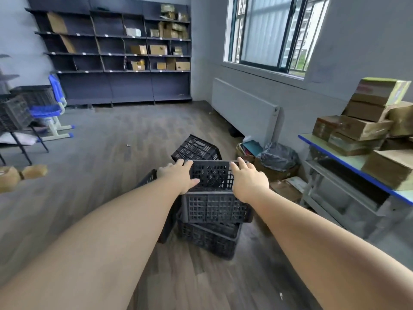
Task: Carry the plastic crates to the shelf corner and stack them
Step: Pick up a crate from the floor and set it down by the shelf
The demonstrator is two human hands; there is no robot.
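Both hands (178,175) on top crate (212,174)

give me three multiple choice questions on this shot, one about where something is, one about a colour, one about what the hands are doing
1. Where do the stacked cardboard boxes sit?
A. on the blue-edged table at right
B. on the blue chair
C. on the window sill

2. What colour is the top crate?
A. white
B. black
C. red

3. What are the hands doing?
A. hanging idle
B. lifting a cardboard box
C. both gripping the top crate

Answers:
1 A, the boxes rest on the table under the window side.
2 B, its mesh walls are black.
3 C, the left hand and right hand curl over its rim at either side.
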